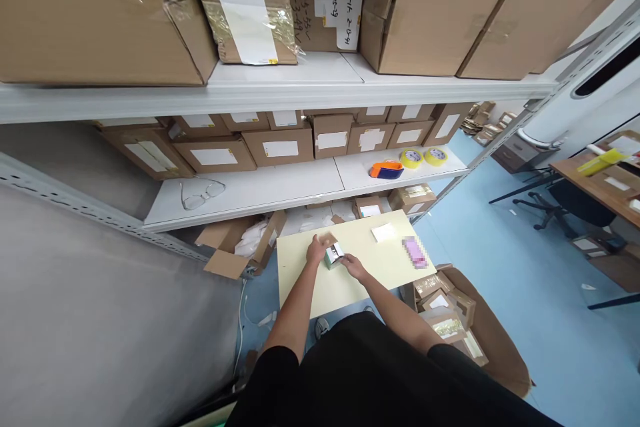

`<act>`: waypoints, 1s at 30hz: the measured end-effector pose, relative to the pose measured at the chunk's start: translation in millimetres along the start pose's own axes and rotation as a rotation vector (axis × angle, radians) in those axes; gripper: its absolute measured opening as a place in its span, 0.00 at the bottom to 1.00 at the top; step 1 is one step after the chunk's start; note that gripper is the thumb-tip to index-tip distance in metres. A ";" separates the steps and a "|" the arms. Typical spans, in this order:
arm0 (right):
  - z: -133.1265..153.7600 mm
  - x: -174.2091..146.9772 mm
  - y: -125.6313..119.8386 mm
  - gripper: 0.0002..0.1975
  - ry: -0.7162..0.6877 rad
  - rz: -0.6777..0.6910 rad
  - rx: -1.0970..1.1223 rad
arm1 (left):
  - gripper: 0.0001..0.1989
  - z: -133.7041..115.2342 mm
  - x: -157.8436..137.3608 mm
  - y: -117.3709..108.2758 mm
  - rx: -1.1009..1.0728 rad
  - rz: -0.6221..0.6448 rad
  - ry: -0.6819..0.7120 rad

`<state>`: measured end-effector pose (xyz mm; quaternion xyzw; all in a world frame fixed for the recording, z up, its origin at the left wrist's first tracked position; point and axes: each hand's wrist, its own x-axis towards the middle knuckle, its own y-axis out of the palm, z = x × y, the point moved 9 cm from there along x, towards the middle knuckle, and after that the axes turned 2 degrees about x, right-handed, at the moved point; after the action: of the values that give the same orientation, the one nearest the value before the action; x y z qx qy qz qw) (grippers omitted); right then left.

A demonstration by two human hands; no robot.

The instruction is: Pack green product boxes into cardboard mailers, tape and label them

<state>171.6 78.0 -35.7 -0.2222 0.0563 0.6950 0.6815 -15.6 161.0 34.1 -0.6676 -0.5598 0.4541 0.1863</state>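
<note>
A small green-and-white box [333,257] stands on the cream tabletop [300,280], its white upper part and a dark gap facing me. My left hand [316,251] is closed at the box's far left side. By its fingertips shows a brown cardboard piece [329,239]; whether it belongs to the box I cannot make out. From the right, my right hand [354,267] pinches the box's near right edge. Farther right on the table lie a white stack of paper or cards [383,233] and a pink, pixelated item [415,252].
Beyond the table, a shelf [260,192] bears cartons, glasses [201,195], an orange-and-blue tape dispenser [387,170] and yellow tape rolls [411,159]. An open carton [240,243] stands at left; a large carton of parcels [493,353] sits at right.
</note>
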 end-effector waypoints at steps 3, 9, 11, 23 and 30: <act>5.3 0.0 -3.9 0.16 0.021 -0.069 -0.047 | 0.31 11.8 -12.5 -0.8 -0.031 -0.135 -0.094; 31.6 6.7 1.5 0.16 -0.058 -0.094 -0.157 | 0.15 -14.8 -26.2 18.3 -0.106 -0.089 0.206; 36.1 9.4 4.0 0.16 -0.051 -0.087 -0.230 | 0.16 -11.5 -22.3 21.7 -0.124 -0.052 0.197; 55.0 24.7 8.5 0.11 0.029 -0.156 -0.623 | 0.40 5.2 -19.1 32.9 -0.459 0.052 0.405; 46.1 22.0 -11.8 0.22 -0.021 -0.120 -0.415 | 0.39 12.5 -22.2 41.0 -0.323 -0.001 0.297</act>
<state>172.9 116.6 -0.3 -0.3534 -0.1085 0.6522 0.6618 -1.1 125.0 5.4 -0.7479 -0.5921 0.2553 0.1576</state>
